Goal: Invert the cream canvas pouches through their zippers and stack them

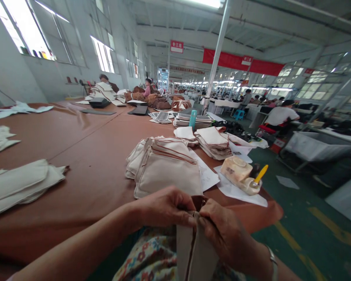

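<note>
Between my two hands is a cream fabric piece with a brown-edged seam point(183, 249), held upright over my lap at the table's front edge. My left hand point(166, 207) pinches its top edge from the left, thumb laid along the seam. From the right, my right hand point(222, 226) grips the same top edge with curled fingers. A bit of brown material shows between the hands; part of it is hidden by the fingers. Just beyond them lies a stack of cream sewn pieces point(169, 171) with brown edges.
A brown-covered table point(99, 168) spreads ahead. More cream pieces point(23, 183) lie at left and further stacks point(213, 142) at right. Near the right corner sit a stained block-shaped container point(236, 168) and a yellow-handled tool point(261, 173). A teal bottle point(192, 119) stands behind.
</note>
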Motion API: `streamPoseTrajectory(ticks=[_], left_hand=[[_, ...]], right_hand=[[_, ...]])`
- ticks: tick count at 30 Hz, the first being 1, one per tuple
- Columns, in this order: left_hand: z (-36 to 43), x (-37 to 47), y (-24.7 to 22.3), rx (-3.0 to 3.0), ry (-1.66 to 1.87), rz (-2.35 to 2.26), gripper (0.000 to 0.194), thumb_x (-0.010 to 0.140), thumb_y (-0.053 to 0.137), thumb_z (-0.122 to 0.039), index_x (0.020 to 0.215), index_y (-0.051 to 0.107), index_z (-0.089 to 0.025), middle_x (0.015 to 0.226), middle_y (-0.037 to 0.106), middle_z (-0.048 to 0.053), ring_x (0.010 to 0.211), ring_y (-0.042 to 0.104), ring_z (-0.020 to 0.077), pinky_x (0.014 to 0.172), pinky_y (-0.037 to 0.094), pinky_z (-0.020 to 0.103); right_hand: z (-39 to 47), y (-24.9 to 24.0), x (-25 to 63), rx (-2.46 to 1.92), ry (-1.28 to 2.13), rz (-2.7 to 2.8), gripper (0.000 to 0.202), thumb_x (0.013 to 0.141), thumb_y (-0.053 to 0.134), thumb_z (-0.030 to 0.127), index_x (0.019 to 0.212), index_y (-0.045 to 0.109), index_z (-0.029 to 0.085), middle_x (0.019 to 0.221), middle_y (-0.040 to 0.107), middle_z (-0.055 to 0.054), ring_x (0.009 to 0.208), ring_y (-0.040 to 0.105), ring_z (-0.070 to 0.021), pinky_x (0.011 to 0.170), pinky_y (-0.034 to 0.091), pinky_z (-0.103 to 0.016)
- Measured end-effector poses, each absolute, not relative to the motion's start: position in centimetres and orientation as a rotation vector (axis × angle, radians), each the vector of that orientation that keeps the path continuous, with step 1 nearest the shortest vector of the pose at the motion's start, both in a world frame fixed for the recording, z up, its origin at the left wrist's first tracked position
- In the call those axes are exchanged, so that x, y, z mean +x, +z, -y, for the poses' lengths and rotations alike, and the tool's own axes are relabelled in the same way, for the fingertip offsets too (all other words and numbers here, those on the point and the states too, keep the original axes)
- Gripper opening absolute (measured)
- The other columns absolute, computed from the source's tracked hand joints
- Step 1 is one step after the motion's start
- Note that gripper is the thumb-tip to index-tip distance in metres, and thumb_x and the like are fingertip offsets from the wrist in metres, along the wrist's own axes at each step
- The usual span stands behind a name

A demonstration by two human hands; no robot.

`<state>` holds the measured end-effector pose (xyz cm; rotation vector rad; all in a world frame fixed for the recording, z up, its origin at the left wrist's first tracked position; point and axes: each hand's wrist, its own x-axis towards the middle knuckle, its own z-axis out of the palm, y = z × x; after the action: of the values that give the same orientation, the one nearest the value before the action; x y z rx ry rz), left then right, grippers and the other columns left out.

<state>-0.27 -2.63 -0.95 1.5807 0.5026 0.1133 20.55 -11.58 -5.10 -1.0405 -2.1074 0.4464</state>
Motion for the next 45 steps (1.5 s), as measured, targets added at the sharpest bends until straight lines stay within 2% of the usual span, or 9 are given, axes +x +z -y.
streamPoseTrajectory(ticks=[4,8,11,15,19,30,36,40,45], left_hand=[[2.9,0.2,-1.1,1.538,0.153,-0.460,0.039,0.082,0.069,-0.048,0.087,0.072,-0.009,0.075,0.060,0.002,0.069,0.049,0.0129,0.060,0.039,0.020],[3.4,0.3,-1.4,1.572,0.205,-0.547,0.034,0.085,0.065,-0.044,0.087,0.070,-0.011,0.072,0.055,-0.001,0.065,0.044,0.0110,0.058,0.036,0.019],[3.7,0.5,-1.5,1.642,0.196,-0.587,0.029,0.086,0.061,-0.040,0.085,0.068,-0.012,0.068,0.050,-0.003,0.062,0.039,0.0102,0.056,0.033,0.020],[3.9,0.8,-1.7,1.679,0.219,-0.629,0.024,0.085,0.057,-0.034,0.080,0.065,-0.012,0.065,0.044,-0.004,0.059,0.034,0.0099,0.054,0.031,0.021],[4.1,1.0,-1.9,1.669,0.245,-0.647,0.020,0.083,0.056,-0.029,0.079,0.065,-0.012,0.066,0.045,-0.004,0.060,0.034,0.0103,0.057,0.032,0.021],[4.0,0.6,-0.8,1.854,0.162,-0.635,0.024,0.089,0.047,-0.028,0.075,0.060,-0.013,0.067,0.044,-0.003,0.061,0.036,0.0099,0.052,0.028,0.021],[3.7,0.1,-0.9,1.822,0.216,-0.647,0.035,0.094,0.047,-0.041,0.074,0.056,-0.014,0.069,0.044,-0.002,0.063,0.036,0.0105,0.054,0.028,0.021],[3.9,0.4,-1.4,1.694,0.173,-0.649,0.040,0.084,0.061,-0.052,0.079,0.062,-0.012,0.065,0.043,-0.004,0.059,0.033,0.0095,0.050,0.025,0.021],[4.5,1.4,-2.3,1.610,0.142,-0.727,0.039,0.077,0.068,-0.049,0.064,0.054,-0.015,0.056,0.035,-0.006,0.051,0.027,0.0075,0.044,0.018,0.022]], right_hand=[[11.4,-4.8,20.6,-1.117,0.585,2.060,0.015,0.098,0.041,0.018,0.089,0.052,0.019,0.081,0.053,-0.002,0.072,0.049,-0.0167,0.065,0.033,-0.030],[11.0,-5.2,20.5,-1.169,1.276,1.596,0.021,0.098,0.044,0.030,0.080,0.048,0.019,0.067,0.040,0.004,0.059,0.035,-0.0121,0.053,0.027,-0.024],[10.9,-5.6,20.2,-1.088,1.507,1.299,0.026,0.096,0.049,0.037,0.077,0.044,0.019,0.064,0.032,0.006,0.055,0.025,-0.0102,0.048,0.020,-0.023],[11.1,-5.1,19.9,-1.059,1.474,1.382,0.034,0.092,0.059,0.048,0.080,0.047,0.018,0.068,0.040,0.005,0.059,0.030,-0.0099,0.051,0.024,-0.022],[10.9,-4.4,19.9,-1.079,1.468,1.441,0.034,0.084,0.071,0.043,0.080,0.050,0.017,0.071,0.046,0.004,0.063,0.035,-0.0101,0.055,0.027,-0.022],[11.4,-5.5,20.0,-1.242,1.478,1.287,0.019,0.085,0.062,0.031,0.076,0.057,0.016,0.066,0.053,0.002,0.057,0.039,-0.0098,0.050,0.027,-0.021],[11.5,-5.0,20.1,-1.285,1.440,1.288,0.022,0.083,0.063,0.034,0.073,0.057,0.016,0.062,0.050,0.003,0.055,0.036,-0.0096,0.049,0.026,-0.021],[11.5,-5.0,20.1,-1.298,1.423,1.299,0.021,0.082,0.065,0.034,0.074,0.057,0.016,0.063,0.052,0.003,0.056,0.038,-0.0099,0.049,0.028,-0.021],[11.7,-4.8,20.1,-1.298,1.352,1.342,0.021,0.083,0.066,0.033,0.076,0.058,0.015,0.065,0.053,0.002,0.057,0.039,-0.0102,0.050,0.030,-0.021]])
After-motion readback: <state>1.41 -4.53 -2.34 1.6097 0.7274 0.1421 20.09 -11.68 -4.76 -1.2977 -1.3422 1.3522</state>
